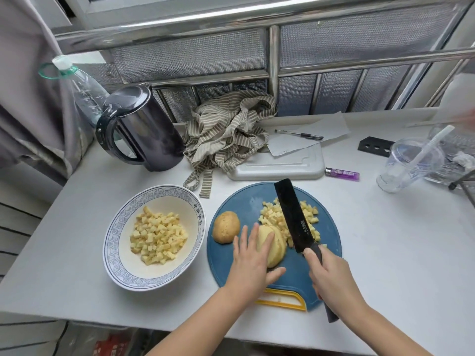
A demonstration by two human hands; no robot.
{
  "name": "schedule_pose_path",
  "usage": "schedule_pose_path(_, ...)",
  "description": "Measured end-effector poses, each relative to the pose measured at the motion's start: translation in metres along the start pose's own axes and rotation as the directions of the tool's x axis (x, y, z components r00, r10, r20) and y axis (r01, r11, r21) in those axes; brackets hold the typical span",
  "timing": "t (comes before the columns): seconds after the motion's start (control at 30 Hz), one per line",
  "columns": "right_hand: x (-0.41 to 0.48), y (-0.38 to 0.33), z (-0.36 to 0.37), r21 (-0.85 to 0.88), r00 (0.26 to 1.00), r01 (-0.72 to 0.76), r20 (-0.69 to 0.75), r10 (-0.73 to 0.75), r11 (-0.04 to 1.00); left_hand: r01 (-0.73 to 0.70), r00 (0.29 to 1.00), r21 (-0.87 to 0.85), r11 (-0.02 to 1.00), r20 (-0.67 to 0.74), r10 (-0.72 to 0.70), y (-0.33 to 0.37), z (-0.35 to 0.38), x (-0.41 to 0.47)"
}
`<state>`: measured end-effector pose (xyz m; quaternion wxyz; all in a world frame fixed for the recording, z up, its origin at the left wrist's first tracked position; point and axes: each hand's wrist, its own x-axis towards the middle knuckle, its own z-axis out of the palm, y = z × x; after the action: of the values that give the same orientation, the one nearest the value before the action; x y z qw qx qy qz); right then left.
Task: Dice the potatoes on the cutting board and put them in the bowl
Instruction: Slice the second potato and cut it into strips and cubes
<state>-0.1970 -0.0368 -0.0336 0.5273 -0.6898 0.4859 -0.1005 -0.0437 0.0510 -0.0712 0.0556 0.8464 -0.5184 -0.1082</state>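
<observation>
Because the chopping needs a firm, level base, the white bench [385, 240] carries the round blue cutting board [241, 204] directly in front of the person. The patterned bowl [109, 242] sits just beside the board on the left, probably so cut pieces have only a short way to travel. The black knife [295, 217] points away from the body, its broad blade between the uncut work and the finished heap. The right grip [334, 276] is curled tight round the knife's handle. The left grip [253, 263] lies flat with straight fingers on the sliced potato [276, 246], seemingly pinning the slices together for the next cuts. An unpeeled potato piece [226, 227] waits at the board's left side. Loose cubes [272, 213] are heaped along the blade, and more cubes [158, 237] already fill the bowl's bottom. The right grip covers most of the handle, the left fingers hide part of the slices, and I cannot tell whether the edge touches the board.
</observation>
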Motion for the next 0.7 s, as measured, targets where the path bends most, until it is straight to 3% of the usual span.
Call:
schedule_pose_path(0.1,-0.002,0.003,-0.006,-0.018,1.0,0.013,0.017,-0.012,1.0,0.144,0.99,-0.166,0.976,0.021,-0.142,0.011,-0.005,0.002)
schedule_pose_path(0.23,-0.007,0.009,-0.015,-0.071,0.998,0.043,0.043,-0.04,0.997,0.246,0.969,-0.162,0.956,0.07,-0.238,0.02,-0.006,0.009)
schedule_pose_path(0.43,-0.015,0.012,-0.022,-0.076,0.997,0.057,0.052,-0.053,0.995,0.217,0.976,-0.185,0.959,0.012,-0.218,0.033,-0.014,0.013)
schedule_pose_path(0.57,-0.015,0.014,-0.029,-0.083,0.999,0.034,0.042,-0.03,0.996,0.203,0.979,-0.106,0.973,0.055,-0.199,0.04,-0.015,0.013)
schedule_pose_path(0.7,-0.015,0.016,-0.032,-0.086,0.999,0.027,0.032,-0.024,0.996,0.216,0.975,-0.159,0.964,0.092,-0.203,0.043,-0.014,0.014)
